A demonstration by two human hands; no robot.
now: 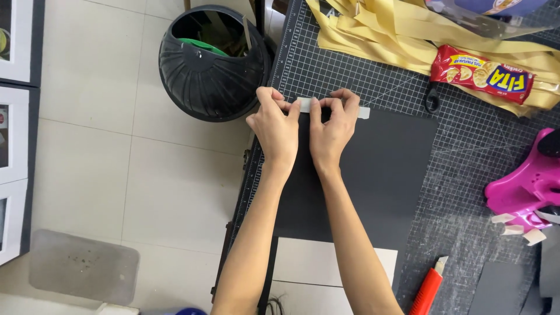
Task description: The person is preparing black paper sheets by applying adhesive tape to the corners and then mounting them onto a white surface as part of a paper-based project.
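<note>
Gridded cutting mat [350, 76] on table, tiled floor beyond its left edge. Dark grey board [379, 169] lies flat mid-mat. White tape strip [332, 107] sits along board's top edge. My left hand [275, 125] and right hand [332, 128] both pinched shut on strip, thumbs and forefingers pressing; how much already stuck, cannot tell. Risk: uneven pull skews strip, or it wrinkles and folds onto itself. Red utility knife [429, 289] below board, black bin [213, 61] off mat's left edge.
</note>
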